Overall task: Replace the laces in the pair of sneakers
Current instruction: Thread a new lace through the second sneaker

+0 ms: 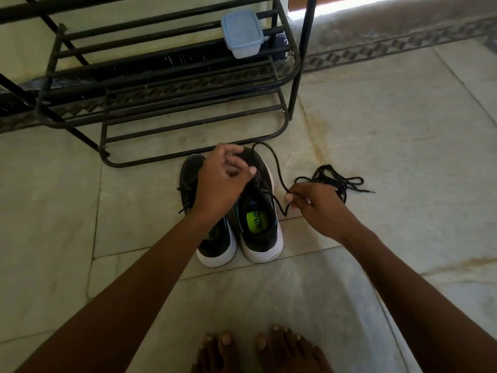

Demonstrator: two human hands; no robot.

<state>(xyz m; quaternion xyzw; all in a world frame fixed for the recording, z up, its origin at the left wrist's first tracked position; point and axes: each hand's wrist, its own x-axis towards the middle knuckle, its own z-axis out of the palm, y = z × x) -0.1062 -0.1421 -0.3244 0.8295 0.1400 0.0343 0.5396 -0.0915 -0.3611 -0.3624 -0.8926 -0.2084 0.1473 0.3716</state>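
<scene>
Sneakers (231, 211) — black pair, white soles, side by side on the floor just before the shoe rack (166, 84). Left hand (223, 181) curled over the right shoe's eyelets; right hand (309, 203) pinches the lace (271, 162). Step: threading, apparently. Next — draw slack through evenly. Spare laces (338, 181) right of the pair.

Floor work hemmed in ahead, open to both flanks.
Black metal rack (166, 84) stands just beyond the sneaker toes (231, 205), its bottom rail close to them; a lidded plastic tub (242, 33) sits on a middle shelf. Loose lace bundle (336, 181) lies on tile right of the shoes, just past the right hand (317, 205). A taut lace (274, 168) arcs between shoe and that hand. Bare tile (403, 117) spreads far right and left; bare feet (261, 351) close the near side.
</scene>
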